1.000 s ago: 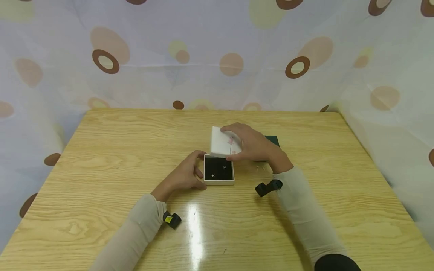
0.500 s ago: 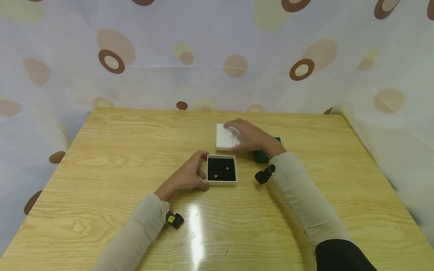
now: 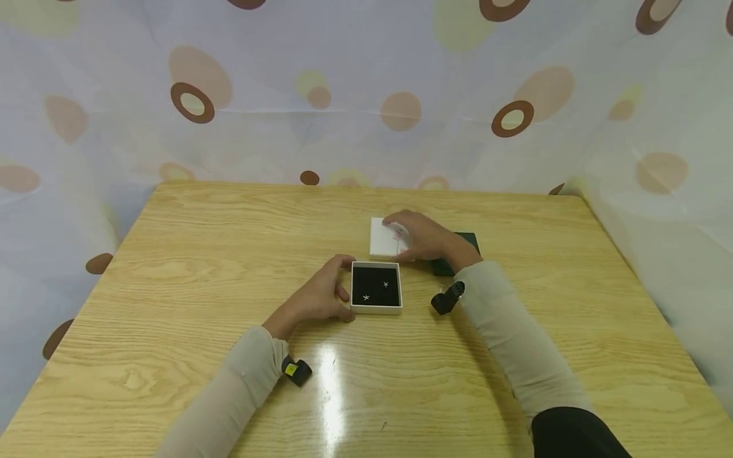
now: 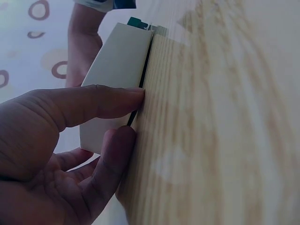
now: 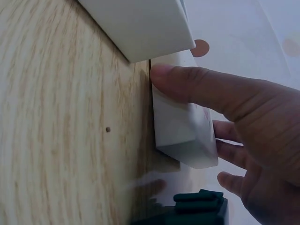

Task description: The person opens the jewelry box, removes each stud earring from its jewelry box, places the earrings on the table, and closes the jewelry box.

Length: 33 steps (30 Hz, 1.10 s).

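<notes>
In the head view, a small square white box (image 3: 376,310) with a black insert lies on the table, its inside facing up. Two tiny silver star-shaped pieces (image 3: 385,284) sit on the insert, apart from each other. My left hand (image 3: 321,294) grips the box at its left side, thumb at the near corner and fingers toward the far one. Just behind the box is its white lid (image 3: 382,238), printed with a pink flower. My right hand (image 3: 425,236) holds the lid between thumb and fingers; in the right wrist view the lid (image 5: 176,117) is at table level.
A dark green box (image 3: 466,240) stands to the right, partly hidden by my right wrist. The wooden table (image 3: 240,254) ends at a patterned cloth (image 3: 343,127) behind. A small dark mark (image 5: 108,130) shows on the wood in the right wrist view.
My right hand has moved the lid from above the box's far edge back and down to the table behind it. My left hand has kept its hold on the box.
</notes>
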Tool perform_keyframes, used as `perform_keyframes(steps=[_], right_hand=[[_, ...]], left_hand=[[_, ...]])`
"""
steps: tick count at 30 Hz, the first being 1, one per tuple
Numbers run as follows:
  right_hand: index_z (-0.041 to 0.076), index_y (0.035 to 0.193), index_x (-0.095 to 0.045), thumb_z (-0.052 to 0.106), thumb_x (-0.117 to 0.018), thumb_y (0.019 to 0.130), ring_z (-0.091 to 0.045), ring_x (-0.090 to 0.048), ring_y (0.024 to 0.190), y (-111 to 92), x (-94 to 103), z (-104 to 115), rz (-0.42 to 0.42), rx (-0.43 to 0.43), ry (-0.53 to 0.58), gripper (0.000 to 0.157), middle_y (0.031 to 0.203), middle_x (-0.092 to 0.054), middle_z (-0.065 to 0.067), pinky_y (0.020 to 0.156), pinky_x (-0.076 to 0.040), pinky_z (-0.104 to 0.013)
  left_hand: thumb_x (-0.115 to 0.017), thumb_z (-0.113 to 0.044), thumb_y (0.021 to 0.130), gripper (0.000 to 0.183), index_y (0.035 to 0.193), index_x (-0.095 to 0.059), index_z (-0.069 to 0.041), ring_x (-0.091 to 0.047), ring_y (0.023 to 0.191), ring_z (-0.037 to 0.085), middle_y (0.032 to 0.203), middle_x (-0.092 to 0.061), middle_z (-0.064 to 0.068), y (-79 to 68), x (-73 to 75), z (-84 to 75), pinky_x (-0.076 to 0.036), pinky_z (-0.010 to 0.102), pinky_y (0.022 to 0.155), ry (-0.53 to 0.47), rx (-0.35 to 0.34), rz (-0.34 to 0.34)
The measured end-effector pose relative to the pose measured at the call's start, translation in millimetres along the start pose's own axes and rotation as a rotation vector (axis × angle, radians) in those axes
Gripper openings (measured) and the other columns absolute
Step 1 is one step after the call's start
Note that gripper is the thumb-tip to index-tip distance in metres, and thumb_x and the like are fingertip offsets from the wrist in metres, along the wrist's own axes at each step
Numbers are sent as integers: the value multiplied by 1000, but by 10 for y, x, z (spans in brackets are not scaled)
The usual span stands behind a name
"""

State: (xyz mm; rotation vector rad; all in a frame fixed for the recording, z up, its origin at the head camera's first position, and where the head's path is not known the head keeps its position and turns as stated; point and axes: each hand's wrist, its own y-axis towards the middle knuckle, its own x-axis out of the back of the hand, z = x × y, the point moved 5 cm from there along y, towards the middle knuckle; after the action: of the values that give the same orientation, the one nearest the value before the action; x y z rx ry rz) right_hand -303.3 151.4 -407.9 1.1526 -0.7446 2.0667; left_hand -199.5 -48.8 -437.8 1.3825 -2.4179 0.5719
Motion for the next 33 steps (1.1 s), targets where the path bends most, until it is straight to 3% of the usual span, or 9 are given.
perform_keyframes(steps=[10, 14, 18, 25, 33], right_hand=[[6, 147, -45, 31, -83, 82, -37, -38, 144, -67, 33, 9, -16, -15, -62, 80, 153, -45, -17, 119, -30, -54], [8, 148, -44, 31, -79, 85, -37, -36, 145, -186, 153, 100, -79, -26, -88, 75, 154, -43, -15, 118, -30, -57], [7, 144, -49, 26, -75, 89, -38, -39, 143, -353, 211, 277, -159, 16, -89, 64, 151, -46, -16, 116, -31, -60], [10, 128, -65, 25, -75, 89, -38, -51, 134, -577, 87, 631, -201, 79, -116, 43, 145, -54, -18, 110, -38, -61], [17, 108, -73, 27, -77, 87, -34, -51, 135, -619, -95, 824, -227, 90, -148, 23, 140, -59, -12, 109, -38, -62]], left_hand=[[-87, 6, 66, 104, 150, -28, -4, -58, 91, 19, 147, -40, 15, 20, -20, -13, -53, 25, 68, 10, -2, 11], [-87, 4, 66, 105, 151, -26, -4, -57, 91, 19, 148, -39, 16, 14, -28, -25, -52, 25, 69, 31, -8, 14], [-88, 2, 67, 108, 152, -22, -5, -57, 91, 19, 149, -37, 16, 7, -21, -23, -52, 26, 71, 45, -21, 17], [-88, -1, 66, 105, 150, -25, -5, -57, 93, 21, 149, -36, 16, -10, 35, 11, -52, 27, 71, 32, -24, 14], [-88, -2, 68, 103, 149, -25, -5, -57, 93, 22, 150, -34, 16, -82, 85, 30, -53, 28, 71, 7, -15, 14]])
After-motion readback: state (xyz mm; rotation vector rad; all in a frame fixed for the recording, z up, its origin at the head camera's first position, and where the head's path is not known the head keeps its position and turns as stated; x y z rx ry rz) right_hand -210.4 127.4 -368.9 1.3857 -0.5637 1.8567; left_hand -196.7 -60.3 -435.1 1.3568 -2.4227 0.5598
